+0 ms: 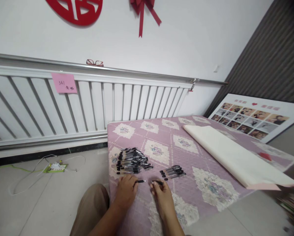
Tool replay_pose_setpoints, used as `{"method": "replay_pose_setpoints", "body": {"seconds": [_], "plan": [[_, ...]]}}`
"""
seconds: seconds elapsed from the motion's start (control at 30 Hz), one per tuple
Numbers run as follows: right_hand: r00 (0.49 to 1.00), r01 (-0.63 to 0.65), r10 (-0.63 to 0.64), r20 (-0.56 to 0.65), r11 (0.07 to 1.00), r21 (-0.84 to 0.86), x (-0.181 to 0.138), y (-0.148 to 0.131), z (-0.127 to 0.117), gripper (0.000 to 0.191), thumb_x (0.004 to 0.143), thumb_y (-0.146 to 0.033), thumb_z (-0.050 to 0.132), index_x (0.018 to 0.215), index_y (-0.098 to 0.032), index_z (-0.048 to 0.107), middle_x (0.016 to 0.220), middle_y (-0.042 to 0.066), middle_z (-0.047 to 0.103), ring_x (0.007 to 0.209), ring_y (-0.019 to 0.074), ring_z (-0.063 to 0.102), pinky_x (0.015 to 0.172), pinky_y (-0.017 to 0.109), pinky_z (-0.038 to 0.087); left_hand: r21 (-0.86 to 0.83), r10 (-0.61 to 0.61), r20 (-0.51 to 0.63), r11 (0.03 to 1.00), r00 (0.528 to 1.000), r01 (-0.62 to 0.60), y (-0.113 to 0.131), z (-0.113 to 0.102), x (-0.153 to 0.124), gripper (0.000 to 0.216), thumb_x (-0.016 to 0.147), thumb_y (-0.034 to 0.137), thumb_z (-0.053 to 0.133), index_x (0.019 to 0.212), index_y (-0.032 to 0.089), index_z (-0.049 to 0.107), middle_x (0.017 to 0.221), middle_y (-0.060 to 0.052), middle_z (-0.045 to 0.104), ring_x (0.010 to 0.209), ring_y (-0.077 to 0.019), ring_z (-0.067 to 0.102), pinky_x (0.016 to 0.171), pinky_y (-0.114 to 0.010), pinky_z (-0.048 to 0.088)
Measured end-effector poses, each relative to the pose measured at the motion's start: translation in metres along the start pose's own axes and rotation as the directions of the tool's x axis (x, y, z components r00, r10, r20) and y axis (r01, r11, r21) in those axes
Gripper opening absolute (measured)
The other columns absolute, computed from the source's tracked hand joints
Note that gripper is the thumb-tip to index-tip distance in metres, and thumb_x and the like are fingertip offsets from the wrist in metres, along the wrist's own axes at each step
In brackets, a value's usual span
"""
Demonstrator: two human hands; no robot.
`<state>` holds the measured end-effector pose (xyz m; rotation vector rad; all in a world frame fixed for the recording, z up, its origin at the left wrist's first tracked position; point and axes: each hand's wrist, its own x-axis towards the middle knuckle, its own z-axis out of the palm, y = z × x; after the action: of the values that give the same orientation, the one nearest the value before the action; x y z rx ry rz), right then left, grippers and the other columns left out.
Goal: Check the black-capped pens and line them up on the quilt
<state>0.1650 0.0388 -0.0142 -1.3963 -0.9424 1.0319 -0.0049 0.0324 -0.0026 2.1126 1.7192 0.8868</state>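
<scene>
My left hand (126, 190) is closed around a pen (140, 181), whose bare writing tip points right. Just across a small gap, my right hand (163, 195) pinches a black pen cap (157, 182), partly covered by the fingers. Beyond my left hand lies a heap of black-capped pens (132, 160), mostly side by side, with loose caps along its right side. Several capped pens (173, 172) form a small, neat row beyond my right hand. All of this rests on a mattress (159, 131) with a purple floral cover.
A large cream sheet or board (225, 150) lies across the mattress's right side. Behind it leans a photo board (250, 114). A white radiator (127, 98) runs along the wall, with glasses (94, 62) on its pipe. A power strip (57, 167) with cables sits on the floor at left.
</scene>
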Motion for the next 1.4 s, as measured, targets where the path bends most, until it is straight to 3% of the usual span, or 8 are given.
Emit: {"method": "replay_pose_setpoints", "body": {"seconds": [0.1,0.27,0.8,0.97,1.23,1.4], "plan": [[0.995,-0.096,0.088,0.056,0.984,0.152,-0.003,-0.002,0.003,0.037,0.061,-0.043,0.071,0.087,-0.021,0.057,0.077,0.0,0.065,0.067,0.0157,0.061,0.058,0.025,0.046,0.028,0.012,0.019,1.0,1.0,-0.013,0.001,-0.001,0.0,0.017,0.086,0.021,0.048,0.092,0.027,0.062,0.095,0.001,0.063,0.095,-0.0193,0.053,0.088,-0.036,0.033],[0.991,-0.114,0.1,0.087,0.978,0.174,-0.007,-0.006,0.004,0.038,0.06,-0.043,0.073,0.087,-0.022,0.057,0.069,-0.002,0.061,0.063,0.0151,0.06,0.057,0.026,0.047,0.066,0.013,0.031,0.998,0.999,-0.015,0.002,-0.001,0.0,0.016,0.085,0.02,0.049,0.092,0.027,0.063,0.095,0.001,0.062,0.095,-0.0195,0.053,0.088,-0.036,0.032],[0.936,-0.067,0.09,0.34,0.995,-0.079,-0.009,-0.018,0.001,0.025,0.068,-0.04,0.064,0.082,-0.019,0.061,0.06,-0.004,0.059,0.053,0.0116,0.05,0.053,0.023,0.037,-0.008,0.118,0.158,0.993,0.98,-0.118,0.001,-0.006,-0.001,0.018,0.088,0.019,0.047,0.097,0.027,0.062,0.097,-0.001,0.061,0.096,-0.0188,0.052,0.089,-0.036,0.03],[0.905,0.021,0.053,0.422,0.985,-0.169,-0.009,-0.024,0.003,0.013,0.068,-0.031,0.062,0.074,-0.02,0.062,0.056,-0.006,0.054,0.051,0.0104,0.046,0.05,0.022,0.034,-0.002,0.148,0.204,0.989,0.968,-0.151,0.0,-0.003,0.0,0.019,0.089,0.019,0.047,0.096,0.028,0.062,0.097,0.001,0.062,0.098,-0.0174,0.052,0.093,-0.036,0.027],[0.942,-0.053,0.083,0.324,0.993,-0.101,-0.011,-0.019,0.003,0.027,0.068,-0.043,0.063,0.082,-0.02,0.06,0.055,-0.006,0.054,0.048,0.0105,0.047,0.048,0.022,0.035,0.06,0.102,0.138,0.992,0.985,-0.111,0.001,-0.002,-0.002,0.02,0.09,0.023,0.046,0.106,0.026,0.058,0.103,-0.002,0.061,0.1,-0.0201,0.052,0.092,-0.038,0.03],[0.938,-0.064,0.084,0.338,0.995,-0.072,-0.011,-0.018,0.001,0.031,0.07,-0.047,0.063,0.084,-0.019,0.059,0.057,-0.005,0.055,0.051,0.0109,0.049,0.049,0.022,0.036,0.071,0.12,0.166,0.989,0.979,-0.133,0.001,-0.001,-0.001,0.019,0.091,0.021,0.043,0.098,0.025,0.06,0.097,-0.002,0.061,0.096,-0.0201,0.052,0.089,-0.038,0.032]]}}
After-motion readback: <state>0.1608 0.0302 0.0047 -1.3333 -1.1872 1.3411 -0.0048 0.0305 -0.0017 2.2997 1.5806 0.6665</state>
